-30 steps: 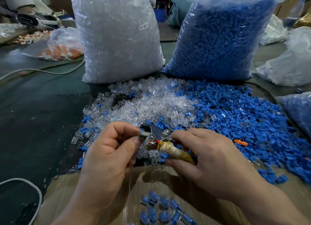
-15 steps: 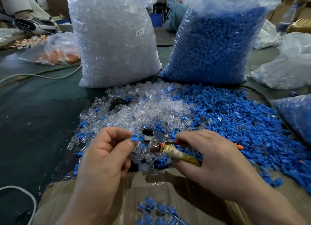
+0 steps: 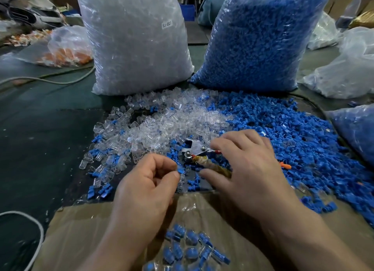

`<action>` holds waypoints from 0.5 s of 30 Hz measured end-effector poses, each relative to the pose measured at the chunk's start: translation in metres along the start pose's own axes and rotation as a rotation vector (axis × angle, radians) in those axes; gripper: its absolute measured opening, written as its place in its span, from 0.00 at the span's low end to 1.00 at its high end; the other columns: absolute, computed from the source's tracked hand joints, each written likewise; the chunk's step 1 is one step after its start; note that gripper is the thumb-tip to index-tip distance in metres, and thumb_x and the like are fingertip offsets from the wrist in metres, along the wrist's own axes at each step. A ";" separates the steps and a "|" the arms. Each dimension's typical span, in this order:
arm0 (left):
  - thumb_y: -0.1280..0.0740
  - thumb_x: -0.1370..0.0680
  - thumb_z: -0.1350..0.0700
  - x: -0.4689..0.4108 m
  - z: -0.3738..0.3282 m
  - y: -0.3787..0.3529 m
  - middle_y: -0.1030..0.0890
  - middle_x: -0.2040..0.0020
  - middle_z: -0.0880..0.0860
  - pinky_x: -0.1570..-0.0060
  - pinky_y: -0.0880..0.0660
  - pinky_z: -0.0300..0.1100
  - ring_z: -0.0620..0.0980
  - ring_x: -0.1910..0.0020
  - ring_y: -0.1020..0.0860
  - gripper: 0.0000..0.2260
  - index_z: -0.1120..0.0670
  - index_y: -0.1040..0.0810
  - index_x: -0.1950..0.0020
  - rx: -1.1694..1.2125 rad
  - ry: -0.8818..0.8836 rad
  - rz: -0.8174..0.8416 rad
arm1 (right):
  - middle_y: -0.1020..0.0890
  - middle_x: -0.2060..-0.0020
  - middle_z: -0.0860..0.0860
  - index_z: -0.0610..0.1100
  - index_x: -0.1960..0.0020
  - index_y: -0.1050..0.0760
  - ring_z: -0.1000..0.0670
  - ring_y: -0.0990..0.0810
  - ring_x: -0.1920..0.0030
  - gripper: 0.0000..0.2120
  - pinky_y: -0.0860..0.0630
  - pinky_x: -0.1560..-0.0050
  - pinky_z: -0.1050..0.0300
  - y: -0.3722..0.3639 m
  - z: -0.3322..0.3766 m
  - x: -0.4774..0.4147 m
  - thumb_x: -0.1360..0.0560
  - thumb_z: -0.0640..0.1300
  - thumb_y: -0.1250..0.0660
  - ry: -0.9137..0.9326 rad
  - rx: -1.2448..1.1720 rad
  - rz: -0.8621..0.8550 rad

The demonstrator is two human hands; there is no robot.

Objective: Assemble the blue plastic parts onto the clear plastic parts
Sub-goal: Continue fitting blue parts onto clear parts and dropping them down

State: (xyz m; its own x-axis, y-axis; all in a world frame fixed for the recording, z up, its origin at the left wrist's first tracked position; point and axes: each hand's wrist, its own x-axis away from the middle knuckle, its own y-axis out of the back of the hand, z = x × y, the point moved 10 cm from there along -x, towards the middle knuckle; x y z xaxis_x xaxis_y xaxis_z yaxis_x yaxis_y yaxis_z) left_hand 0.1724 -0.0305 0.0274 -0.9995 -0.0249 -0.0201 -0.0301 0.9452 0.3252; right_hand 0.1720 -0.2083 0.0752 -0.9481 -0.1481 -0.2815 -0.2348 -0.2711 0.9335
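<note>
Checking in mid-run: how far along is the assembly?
Done: only a small cluster of assembled pieces in the lined box. In hand: the left hand pinches a blue part; the right hand lies over the metal tool. Left: the loose clear pile, the blue pile, the full clear bag and blue bag, so most remains.

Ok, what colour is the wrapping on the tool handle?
Yellowish brown; the handle wrapping shows best in the head view.
</note>
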 end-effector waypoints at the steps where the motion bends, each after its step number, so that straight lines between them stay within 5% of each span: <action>1: 0.28 0.24 0.53 0.001 -0.001 0.000 0.18 0.67 0.44 0.72 0.23 0.35 0.44 0.73 0.23 0.12 0.35 0.22 0.51 -0.046 -0.022 -0.008 | 0.21 0.48 0.58 0.54 0.42 0.26 0.53 0.26 0.46 0.22 0.30 0.42 0.50 0.004 0.013 0.003 0.27 0.67 0.44 0.047 -0.041 -0.032; 4: 0.30 0.25 0.50 0.004 -0.013 0.001 0.17 0.63 0.39 0.72 0.24 0.38 0.41 0.67 0.20 0.09 0.35 0.23 0.51 -0.183 -0.145 -0.026 | 0.20 0.59 0.56 0.51 0.52 0.23 0.51 0.23 0.57 0.14 0.26 0.50 0.49 -0.001 0.046 0.010 0.21 0.58 0.43 0.203 -0.097 -0.037; 9: 0.32 0.22 0.49 0.009 -0.029 0.000 0.17 0.57 0.37 0.63 0.26 0.36 0.38 0.57 0.19 0.06 0.35 0.21 0.50 -0.201 -0.294 -0.003 | 0.22 0.61 0.51 0.46 0.55 0.24 0.47 0.24 0.60 0.10 0.26 0.54 0.48 0.000 0.047 0.012 0.20 0.48 0.41 0.224 -0.133 -0.067; 12: 0.35 0.21 0.39 0.008 -0.027 0.007 0.17 0.59 0.41 0.66 0.23 0.36 0.42 0.60 0.18 0.05 0.36 0.20 0.51 -0.091 -0.220 -0.003 | 0.23 0.63 0.51 0.45 0.57 0.25 0.48 0.26 0.62 0.11 0.27 0.59 0.52 0.007 0.050 0.015 0.21 0.48 0.42 0.256 -0.148 -0.091; 15: 0.41 0.31 0.31 0.003 -0.014 0.002 0.18 0.66 0.47 0.70 0.22 0.38 0.42 0.70 0.20 0.19 0.43 0.21 0.56 -0.073 -0.066 0.108 | 0.23 0.62 0.51 0.44 0.56 0.24 0.48 0.26 0.61 0.12 0.27 0.59 0.52 0.008 0.057 0.016 0.21 0.47 0.43 0.312 -0.171 -0.061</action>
State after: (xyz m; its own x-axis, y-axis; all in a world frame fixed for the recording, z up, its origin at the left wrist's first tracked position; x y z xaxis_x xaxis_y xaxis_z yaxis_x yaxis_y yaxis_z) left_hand 0.1694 -0.0330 0.0417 -0.9942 0.0993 -0.0424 0.0745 0.9150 0.3965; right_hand 0.1427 -0.1583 0.0905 -0.8160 -0.4026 -0.4148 -0.2250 -0.4397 0.8695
